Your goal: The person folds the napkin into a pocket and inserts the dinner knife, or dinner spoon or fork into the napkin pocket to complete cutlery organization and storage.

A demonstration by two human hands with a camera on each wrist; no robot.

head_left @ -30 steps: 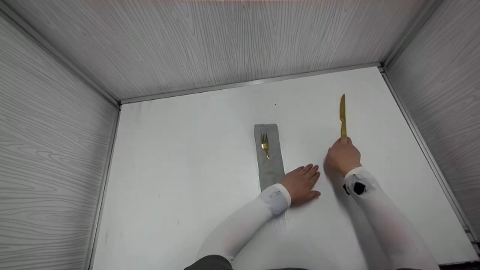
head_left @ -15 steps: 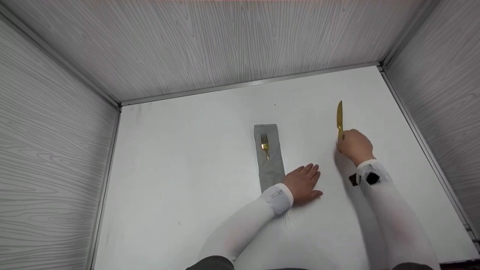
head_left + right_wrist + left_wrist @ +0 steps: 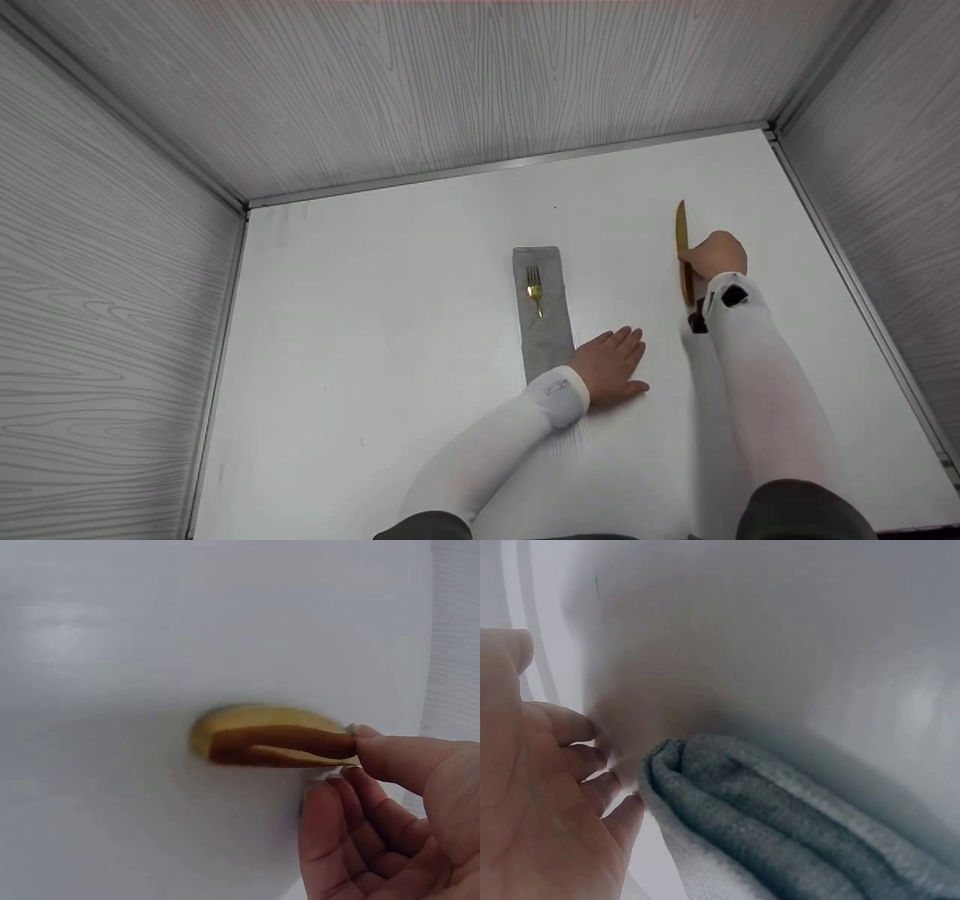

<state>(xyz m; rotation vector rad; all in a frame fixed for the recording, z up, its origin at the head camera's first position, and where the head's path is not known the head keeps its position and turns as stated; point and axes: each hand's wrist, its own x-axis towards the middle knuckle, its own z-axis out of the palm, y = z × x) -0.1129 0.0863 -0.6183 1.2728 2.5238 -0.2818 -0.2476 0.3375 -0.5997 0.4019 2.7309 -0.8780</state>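
Note:
A gold knife [image 3: 682, 226] points toward the back wall on the right of the table. My right hand [image 3: 718, 255] pinches it near its middle between thumb and fingers; in the right wrist view the knife's handle [image 3: 270, 739] extends out from the fingertips. My left hand [image 3: 609, 369] lies palm down with fingers straight and spread, by the near end of a folded grey napkin [image 3: 546, 330]. On that napkin lies a gold fork [image 3: 534, 291], tines away from me. In the left wrist view the napkin's folded layers [image 3: 750, 810] show beside the fingers.
Both hands work over a white tabletop [image 3: 375, 315]. Grey wood-grain panels stand behind it [image 3: 480, 90] and on both sides, with metal trim along the edges. A dark wrist camera [image 3: 699, 318] sits at the right wrist.
My right hand has moved forward along the knife, from the handle's near end to about its middle. The left hand, napkin and fork stay in place.

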